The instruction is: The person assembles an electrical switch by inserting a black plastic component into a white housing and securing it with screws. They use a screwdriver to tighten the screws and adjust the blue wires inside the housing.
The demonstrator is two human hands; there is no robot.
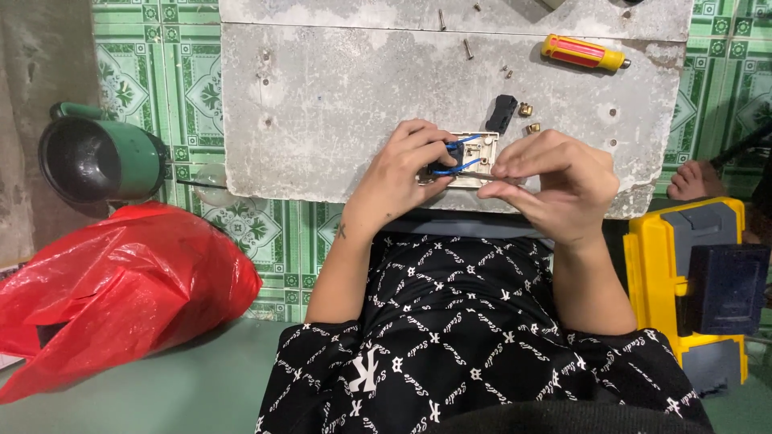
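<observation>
While your left hand (402, 173) grips the cream switch plate (474, 159), blue wires (452, 165) attached, your right hand (555, 181) pinches a thin tool; loose brass screws (527, 116) wait at one o'clock.

Looks like a home floor used as a small repair corner. Green patterned floor tiles (161, 72) at upper left, rough concrete slab (322, 120) as workbench at top centre, yellow screwdriver (583, 53) and loose screws (468, 50) on it, yellow toolbox (655, 273) at right.

The slab (322, 104) lies bare left of the hands. To the right, brass nuts (529, 118), a black part (502, 113) and a screwdriver (584, 53) crowd it.
</observation>
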